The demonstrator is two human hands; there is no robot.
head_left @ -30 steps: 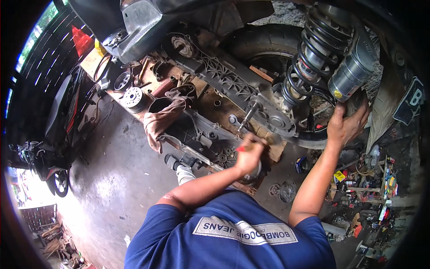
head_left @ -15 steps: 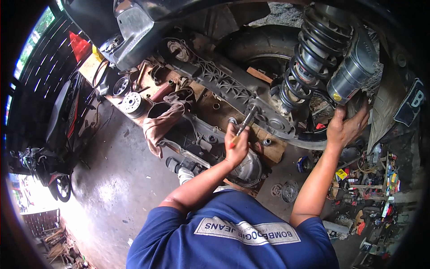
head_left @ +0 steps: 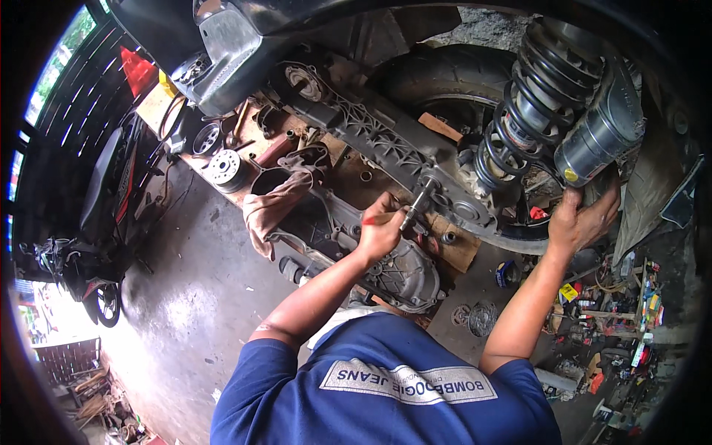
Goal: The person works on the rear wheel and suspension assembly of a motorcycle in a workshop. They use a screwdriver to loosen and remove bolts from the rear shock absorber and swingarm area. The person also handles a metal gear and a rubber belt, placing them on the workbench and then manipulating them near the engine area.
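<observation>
My left hand is closed around a slim tool with a red-tipped handle; its exact kind I cannot make out. Next to the fingers, a bright metal shaft sticks out of the long, dirty engine case. A detached case cover lies just below that hand. At the right, my right hand rests with fingers stretched against the dark wheel area, under a grey canister-shaped part. The black coil-spring shock absorber stands to its left.
A rear tyre fills the back. On the wooden board lie loose parts, a pinkish rag and a round drum-like part. A motorcycle stands far left. Tools and bottles clutter the floor at the right.
My left hand has shifted a little left and down, and the tool's handle has swung from pointing down to pointing left. My right hand keeps its place; the whole view has shifted slightly.
</observation>
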